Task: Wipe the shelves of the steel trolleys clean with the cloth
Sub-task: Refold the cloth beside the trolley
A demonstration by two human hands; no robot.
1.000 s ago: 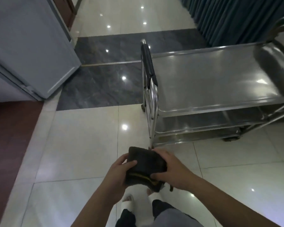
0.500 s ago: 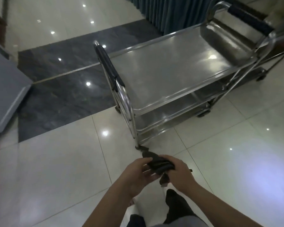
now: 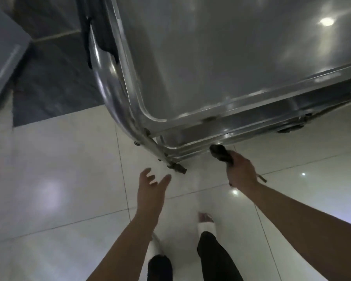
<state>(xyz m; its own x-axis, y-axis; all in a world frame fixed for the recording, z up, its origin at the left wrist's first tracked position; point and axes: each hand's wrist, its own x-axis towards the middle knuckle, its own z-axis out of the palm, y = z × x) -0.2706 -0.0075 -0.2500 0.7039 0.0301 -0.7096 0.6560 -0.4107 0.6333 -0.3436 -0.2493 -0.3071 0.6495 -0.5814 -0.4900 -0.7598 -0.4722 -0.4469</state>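
Steel fills the upper part of the head view: I see the top shelf (image 3: 221, 57) of the trolley (image 3: 138, 102) from above, with ceiling lights mirrored on it. Its near left corner is rounded, and the tube frame runs down beside it. The handle (image 3: 101, 35) at the left end has a black cover that looks torn. Under the top shelf I see the edges of the lower shelves (image 3: 190, 151), and one castor (image 3: 178, 168) stands on the pale tiled floor (image 3: 59, 179).

My right hand (image 3: 241, 171) has its grip clamped on the dark cloth (image 3: 220, 153). The cloth is bunched and sticks out from the fist, just beside the edge of the lower shelves; I cannot tell if it touches the steel. My left hand (image 3: 152, 185) holds nothing, the fingers apart and relaxed, near the castor but not touching it.

Below the arms I see dark trouser legs (image 3: 211, 252) and a light slipper (image 3: 206, 224).
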